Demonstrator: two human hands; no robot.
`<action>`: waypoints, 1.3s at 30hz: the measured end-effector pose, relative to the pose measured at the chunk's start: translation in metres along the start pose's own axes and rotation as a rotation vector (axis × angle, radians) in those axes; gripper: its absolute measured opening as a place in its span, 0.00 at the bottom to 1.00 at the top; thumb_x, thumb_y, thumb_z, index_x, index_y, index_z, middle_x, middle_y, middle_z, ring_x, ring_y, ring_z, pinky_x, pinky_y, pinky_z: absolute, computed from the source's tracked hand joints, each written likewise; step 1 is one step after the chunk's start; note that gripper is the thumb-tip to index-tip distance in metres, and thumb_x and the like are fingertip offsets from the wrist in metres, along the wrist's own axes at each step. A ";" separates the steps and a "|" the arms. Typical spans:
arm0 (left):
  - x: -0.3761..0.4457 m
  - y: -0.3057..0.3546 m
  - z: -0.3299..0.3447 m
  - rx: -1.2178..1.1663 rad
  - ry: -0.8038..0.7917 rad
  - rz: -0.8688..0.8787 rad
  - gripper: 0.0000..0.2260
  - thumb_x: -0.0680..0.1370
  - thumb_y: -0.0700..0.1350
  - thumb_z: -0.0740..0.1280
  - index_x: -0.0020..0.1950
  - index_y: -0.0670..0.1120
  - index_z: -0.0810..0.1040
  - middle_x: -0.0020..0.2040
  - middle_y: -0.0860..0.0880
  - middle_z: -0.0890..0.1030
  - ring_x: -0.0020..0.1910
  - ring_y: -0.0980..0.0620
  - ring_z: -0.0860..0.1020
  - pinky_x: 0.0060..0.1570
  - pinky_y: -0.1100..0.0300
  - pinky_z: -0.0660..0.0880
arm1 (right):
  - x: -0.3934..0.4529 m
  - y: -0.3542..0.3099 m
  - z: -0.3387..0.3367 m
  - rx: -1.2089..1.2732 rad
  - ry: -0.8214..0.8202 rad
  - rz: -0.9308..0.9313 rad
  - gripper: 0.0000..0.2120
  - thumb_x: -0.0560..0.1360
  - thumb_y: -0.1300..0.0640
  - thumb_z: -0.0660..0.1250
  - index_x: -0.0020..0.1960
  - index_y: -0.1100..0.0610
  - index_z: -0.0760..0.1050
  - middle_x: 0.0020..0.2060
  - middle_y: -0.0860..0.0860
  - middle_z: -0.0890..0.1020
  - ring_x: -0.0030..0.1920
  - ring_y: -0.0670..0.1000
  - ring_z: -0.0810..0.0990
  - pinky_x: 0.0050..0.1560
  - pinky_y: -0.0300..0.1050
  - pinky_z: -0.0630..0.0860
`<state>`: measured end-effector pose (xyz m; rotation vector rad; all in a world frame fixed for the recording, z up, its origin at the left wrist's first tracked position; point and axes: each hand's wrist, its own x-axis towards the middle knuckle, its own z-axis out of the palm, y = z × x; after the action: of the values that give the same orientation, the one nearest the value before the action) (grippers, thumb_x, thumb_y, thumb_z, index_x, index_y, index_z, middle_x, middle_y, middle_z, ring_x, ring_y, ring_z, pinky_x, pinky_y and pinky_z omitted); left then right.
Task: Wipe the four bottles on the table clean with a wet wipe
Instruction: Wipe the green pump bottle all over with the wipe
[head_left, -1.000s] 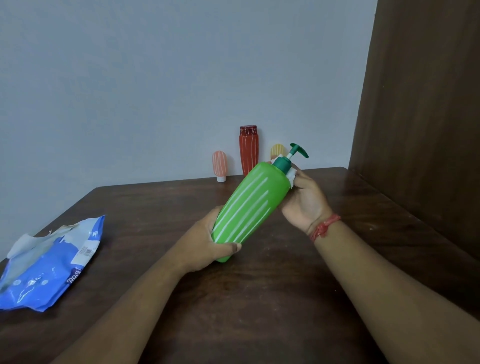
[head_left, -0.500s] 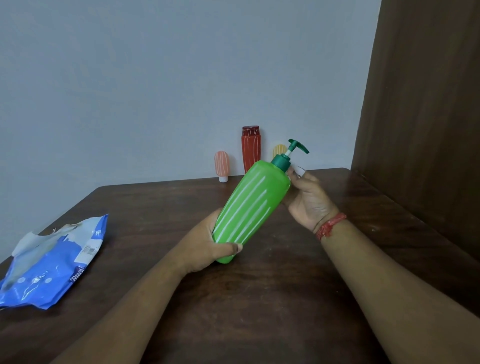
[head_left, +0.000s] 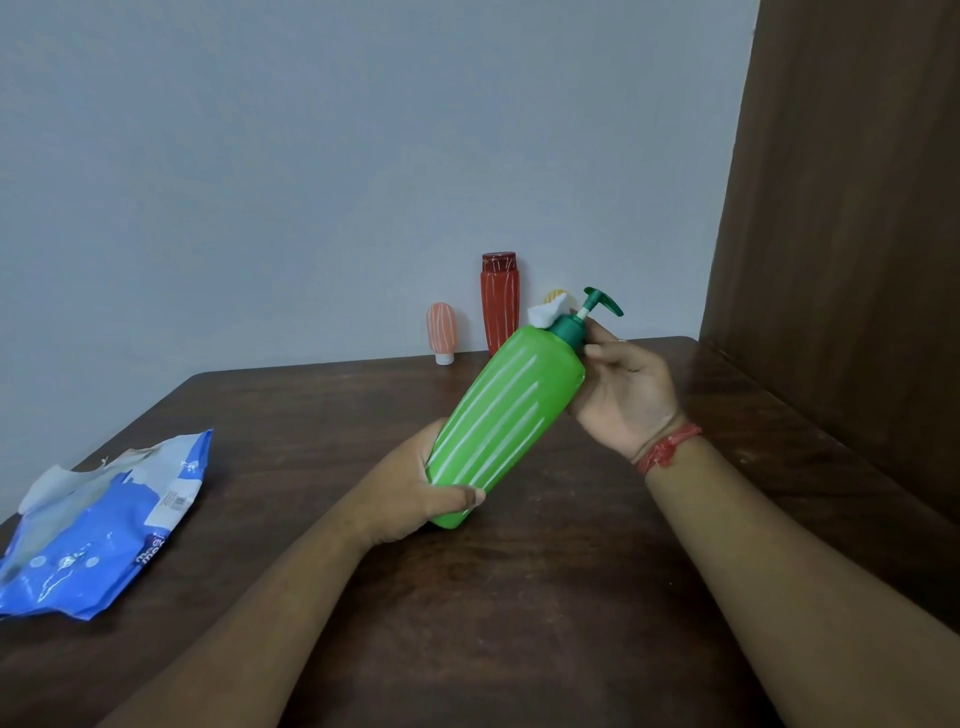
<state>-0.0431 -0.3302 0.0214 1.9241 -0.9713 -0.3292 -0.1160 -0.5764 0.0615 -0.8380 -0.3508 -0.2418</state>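
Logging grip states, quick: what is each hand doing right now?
Left hand: grips the green pump bottle near its base.
Right hand: holds the white wet wipe against the bottle's neck.

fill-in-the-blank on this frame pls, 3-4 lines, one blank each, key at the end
1. The left hand grips the ____ end of the green pump bottle.
2. The right hand holds a white wet wipe against the bottle's ____.
3. The tallest bottle standing by the wall is ____.
4. The blue wipes pack lies on the table to the person's ____.

Missing words: bottom; neck; red; left
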 end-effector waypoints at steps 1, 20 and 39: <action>0.000 0.001 0.000 0.008 -0.001 -0.003 0.31 0.66 0.51 0.77 0.67 0.60 0.72 0.54 0.55 0.82 0.52 0.58 0.81 0.49 0.63 0.75 | -0.001 -0.001 0.000 -0.012 -0.027 0.005 0.24 0.71 0.62 0.66 0.67 0.57 0.74 0.58 0.57 0.80 0.58 0.57 0.79 0.62 0.54 0.73; 0.001 0.005 0.001 0.080 0.009 -0.005 0.29 0.66 0.53 0.76 0.65 0.59 0.72 0.53 0.56 0.81 0.52 0.57 0.80 0.52 0.57 0.78 | 0.006 -0.002 -0.001 -0.338 0.160 -0.096 0.37 0.59 0.46 0.83 0.62 0.62 0.78 0.55 0.56 0.83 0.57 0.54 0.80 0.58 0.50 0.78; 0.002 0.003 0.001 0.075 0.049 -0.027 0.31 0.67 0.53 0.76 0.68 0.57 0.70 0.55 0.56 0.80 0.53 0.57 0.79 0.51 0.59 0.77 | 0.010 0.011 0.006 -0.597 0.486 -0.261 0.12 0.70 0.51 0.75 0.46 0.58 0.78 0.40 0.53 0.82 0.42 0.50 0.80 0.44 0.48 0.78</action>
<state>-0.0437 -0.3333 0.0232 2.0058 -0.9382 -0.2637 -0.1047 -0.5658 0.0618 -1.2801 0.0841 -0.8040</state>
